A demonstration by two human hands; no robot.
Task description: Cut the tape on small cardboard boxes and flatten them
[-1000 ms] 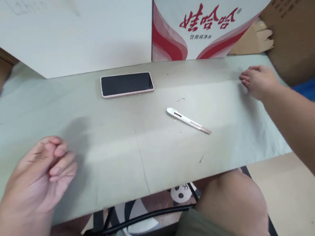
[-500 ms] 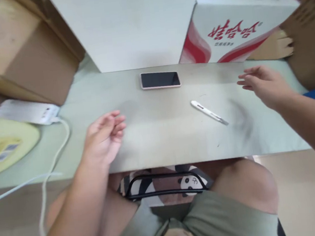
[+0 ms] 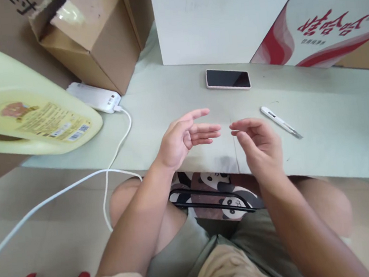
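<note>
The left hand [image 3: 182, 139] is held wide and the right hand [image 3: 264, 146] loosely spread (nearly touching) above the table [image 3: 334, 139]. A knife [image 3: 280, 121] and phone [image 3: 228, 79] are seen nearby.

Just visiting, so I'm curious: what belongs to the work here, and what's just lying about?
Likely work: utility knife, near right hand; phone, near left hand.

Apparently lying about: yellow bottle, white device, cardboard box, red-and-white carton.

From the head camera I see the left hand [image 3: 179, 142] and right hand [image 3: 263, 147] facing, their tips near but apart; a phone [image 3: 227, 79] lies ahead of the fingers, a white utility knife [image 3: 280, 121] to their right.
</note>
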